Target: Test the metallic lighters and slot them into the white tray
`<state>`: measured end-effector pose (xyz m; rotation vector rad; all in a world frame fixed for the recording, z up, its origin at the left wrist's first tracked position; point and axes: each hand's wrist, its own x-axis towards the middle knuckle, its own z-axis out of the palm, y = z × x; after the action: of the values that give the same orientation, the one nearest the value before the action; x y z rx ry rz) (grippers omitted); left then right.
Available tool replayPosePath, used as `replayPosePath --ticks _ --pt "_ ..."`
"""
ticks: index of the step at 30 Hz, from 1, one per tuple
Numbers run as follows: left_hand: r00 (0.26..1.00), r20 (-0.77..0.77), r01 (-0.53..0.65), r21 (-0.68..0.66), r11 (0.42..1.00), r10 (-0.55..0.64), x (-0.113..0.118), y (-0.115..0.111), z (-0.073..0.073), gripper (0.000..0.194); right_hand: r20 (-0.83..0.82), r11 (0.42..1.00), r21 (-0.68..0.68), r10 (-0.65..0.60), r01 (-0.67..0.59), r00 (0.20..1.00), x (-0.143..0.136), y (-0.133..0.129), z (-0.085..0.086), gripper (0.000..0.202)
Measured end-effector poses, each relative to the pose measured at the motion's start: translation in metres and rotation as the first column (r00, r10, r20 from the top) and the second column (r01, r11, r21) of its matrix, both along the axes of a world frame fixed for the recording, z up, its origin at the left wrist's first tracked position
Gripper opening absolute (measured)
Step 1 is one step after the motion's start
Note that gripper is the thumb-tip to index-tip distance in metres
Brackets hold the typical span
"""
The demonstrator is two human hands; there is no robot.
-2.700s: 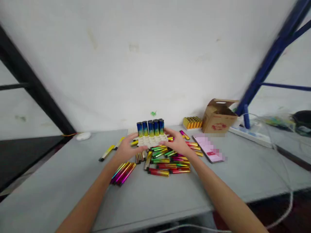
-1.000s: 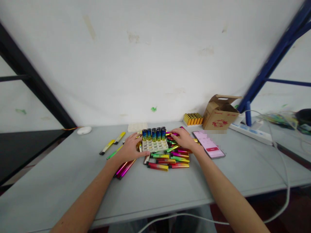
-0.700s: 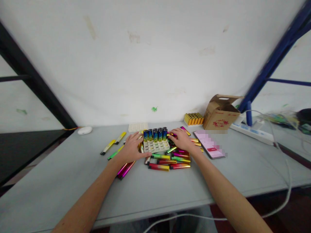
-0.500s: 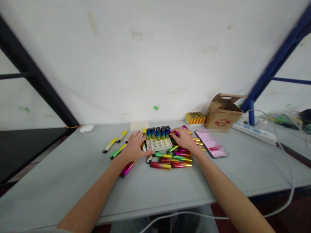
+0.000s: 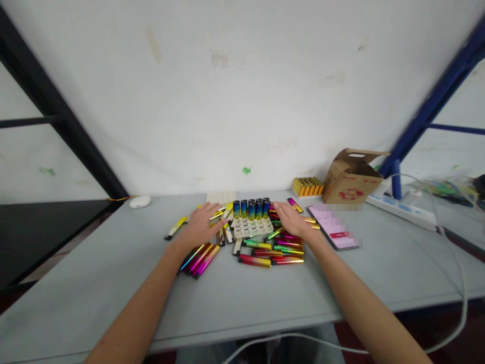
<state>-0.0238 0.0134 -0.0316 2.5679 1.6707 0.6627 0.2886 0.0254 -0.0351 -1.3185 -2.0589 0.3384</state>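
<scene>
A white tray with holes (image 5: 253, 228) holds several blue-to-yellow cylinders (image 5: 251, 210) like batteries, standing upright along its back. My left hand (image 5: 200, 223) is left of the tray, fingers spread over scattered slim shiny sticks (image 5: 206, 260) that look like lighters, with nothing visible in its grip. At the tray's right side is my right hand (image 5: 290, 221), its fingers stretched toward the cylinders above more shiny red, green and yellow sticks (image 5: 267, 252). Its palm side is hidden, and I see nothing held there.
An empty-looking pale tray (image 5: 222, 197) lies near the wall. Yellow cylinders (image 5: 308, 187) stand packed beside an open cardboard box (image 5: 346, 184) at back right. A phone (image 5: 333, 227), a white power strip (image 5: 403, 210), a loose white cable (image 5: 460, 275) and a small white case (image 5: 140, 201) are also around.
My left hand has drawn back left from the tray, uncovering shiny sticks beside it. The fingers of my right hand have straightened. The view has shifted slightly.
</scene>
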Motion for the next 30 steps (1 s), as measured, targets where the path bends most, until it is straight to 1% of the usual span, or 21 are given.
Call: replayPosePath --ticks 4,7,12,14,17,21,25,30 --pt "0.993 -0.046 0.107 -0.088 0.99 -0.111 0.008 -0.003 -0.002 0.051 0.008 1.0 -0.012 0.022 -0.022 1.0 -0.002 -0.002 0.0 0.056" --pt "0.99 -0.053 0.122 -0.101 0.987 -0.128 0.012 -0.005 0.002 0.046 0.012 1.0 -0.003 0.028 -0.027 1.0 -0.003 -0.003 0.001 0.056" --pt "0.987 0.02 0.163 -0.087 0.983 -0.162 0.009 -0.007 0.012 0.038 0.035 0.999 0.002 0.035 -0.035 0.999 -0.003 -0.004 0.004 0.055" --pt "0.987 0.049 0.157 -0.082 0.984 -0.154 0.007 -0.006 0.011 0.039 0.038 0.999 0.004 0.032 -0.032 0.999 -0.003 -0.004 0.004 0.056" --pt "0.992 0.065 0.109 -0.04 0.993 -0.106 0.004 -0.001 0.004 0.047 0.04 0.999 0.017 0.033 -0.034 0.999 -0.003 -0.004 0.004 0.055" --pt "0.995 0.008 0.099 -0.05 0.994 -0.099 0.003 0.004 -0.005 0.054 0.05 0.999 0.02 0.04 -0.041 0.998 -0.004 -0.003 0.003 0.057" --pt "0.996 -0.032 0.083 -0.048 0.995 -0.084 0.002 0.003 -0.003 0.054 0.047 0.999 0.018 0.048 -0.049 0.998 -0.004 -0.003 0.003 0.056" --pt "1.0 -0.019 0.021 0.021 1.0 -0.02 -0.003 0.005 -0.002 0.051 0.058 0.999 0.005 0.04 -0.04 0.998 -0.002 -0.003 0.003 0.054"
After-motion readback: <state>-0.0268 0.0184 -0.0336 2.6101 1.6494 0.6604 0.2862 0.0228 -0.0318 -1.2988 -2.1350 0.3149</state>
